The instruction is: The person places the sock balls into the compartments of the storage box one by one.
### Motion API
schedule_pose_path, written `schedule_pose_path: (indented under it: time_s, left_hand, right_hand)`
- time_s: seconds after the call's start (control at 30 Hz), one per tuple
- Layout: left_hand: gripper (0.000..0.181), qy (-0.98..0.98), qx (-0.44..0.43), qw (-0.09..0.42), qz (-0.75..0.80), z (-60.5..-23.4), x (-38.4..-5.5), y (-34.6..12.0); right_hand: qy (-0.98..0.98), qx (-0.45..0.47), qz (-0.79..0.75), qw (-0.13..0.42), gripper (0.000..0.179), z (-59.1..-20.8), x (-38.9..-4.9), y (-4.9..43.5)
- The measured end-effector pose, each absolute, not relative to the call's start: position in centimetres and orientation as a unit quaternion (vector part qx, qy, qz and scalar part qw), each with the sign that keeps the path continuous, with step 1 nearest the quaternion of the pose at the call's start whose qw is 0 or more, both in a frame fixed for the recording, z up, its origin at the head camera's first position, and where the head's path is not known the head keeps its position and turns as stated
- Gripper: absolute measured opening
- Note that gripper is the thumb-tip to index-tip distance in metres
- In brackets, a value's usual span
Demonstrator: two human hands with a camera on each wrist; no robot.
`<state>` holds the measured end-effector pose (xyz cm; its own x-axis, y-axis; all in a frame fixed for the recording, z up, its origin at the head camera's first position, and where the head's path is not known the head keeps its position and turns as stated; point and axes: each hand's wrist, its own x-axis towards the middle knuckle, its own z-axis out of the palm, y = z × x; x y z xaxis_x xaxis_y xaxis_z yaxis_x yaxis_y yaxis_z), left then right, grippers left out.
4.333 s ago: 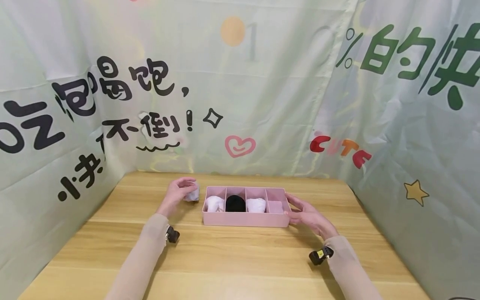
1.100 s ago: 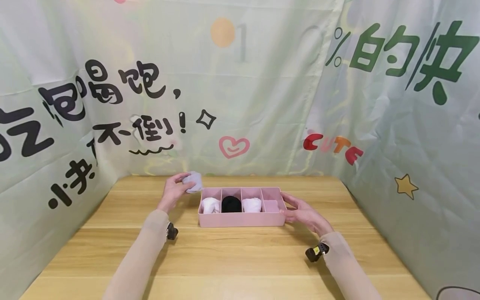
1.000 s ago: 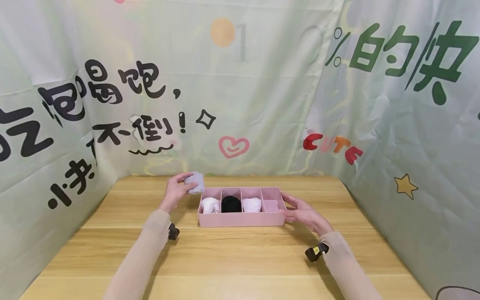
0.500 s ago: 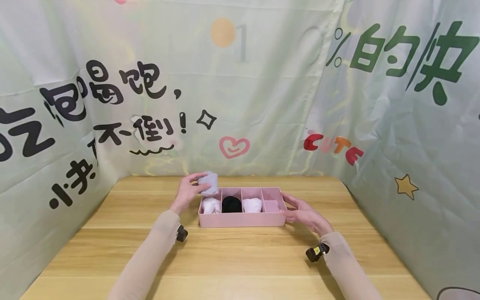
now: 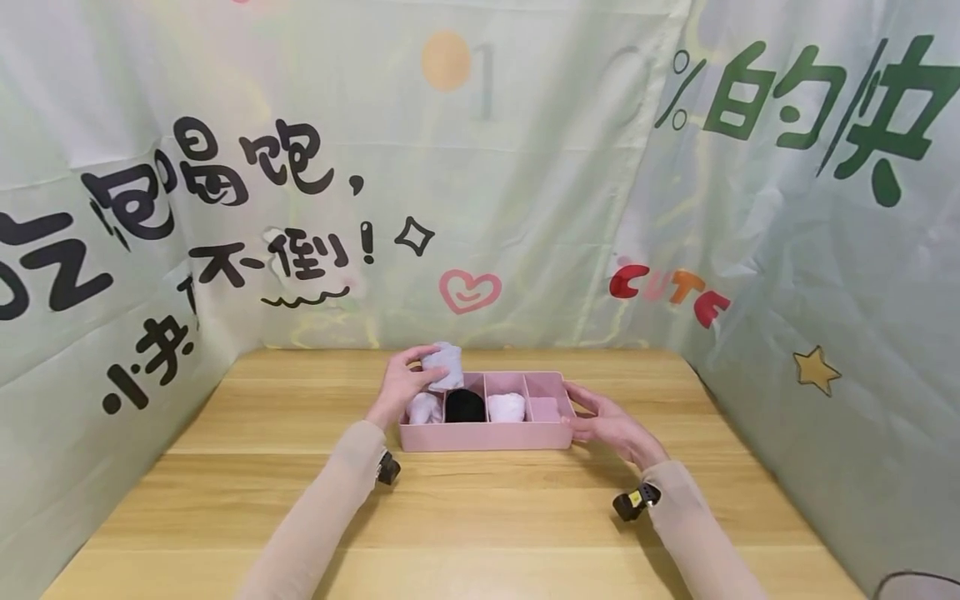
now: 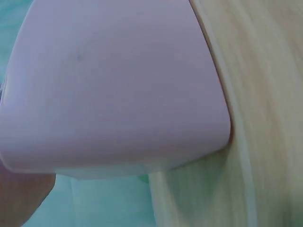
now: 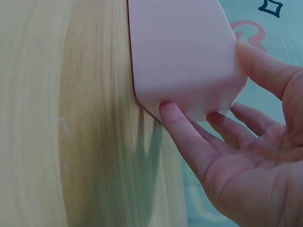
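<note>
In the head view, my left hand (image 5: 405,379) holds a pale lavender rolled-up sock (image 5: 444,367) between thumb and fingers. It is raised over the back left of a pink divided box (image 5: 486,437). A white rolled bundle (image 5: 424,409) sits in the leftmost compartment. Beside it is a black one (image 5: 465,407), then another white one (image 5: 507,407). The rightmost compartment shows a pale pink inner surface and no bundle. My right hand (image 5: 615,425) touches the box's right end. In the right wrist view, extended fingers (image 7: 184,137) rest against the end wall, the thumb at its upper corner.
The box stands on a wooden table (image 5: 487,517). Printed fabric curtains (image 5: 540,208) enclose the table at the back and both sides. The left wrist view is mostly filled by the box's wall (image 6: 113,90).
My left hand has lifted the lavender sock from the table left of the box and carried it rightward over the box's left part. The right hand stays at the box's end.
</note>
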<state>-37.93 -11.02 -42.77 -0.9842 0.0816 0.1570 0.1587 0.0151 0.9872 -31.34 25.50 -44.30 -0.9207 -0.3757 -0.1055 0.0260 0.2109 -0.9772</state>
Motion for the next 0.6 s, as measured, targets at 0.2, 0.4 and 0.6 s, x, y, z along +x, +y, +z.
schedule_pose_path:
  time_s: [0.2,0.4,0.6]
  left_hand:
    - [0.054,-0.702,-0.083,0.015,-0.707,-43.2,-37.7,-10.0]
    - [0.056,-0.704,-0.103,0.020,-0.702,-43.3,-37.5,-9.2]
    - [0.054,-0.718,-0.104,0.032,-0.687,-43.1,-37.2,-8.2]
  right_hand:
    - [0.762,-0.111,-0.615,0.168,0.078,-44.7,-31.2,25.7]
    - [0.757,-0.106,-0.624,0.164,0.079,-44.8,-31.4,25.6]
    - [0.759,-0.107,-0.621,0.162,0.079,-44.5,-31.5,25.7]
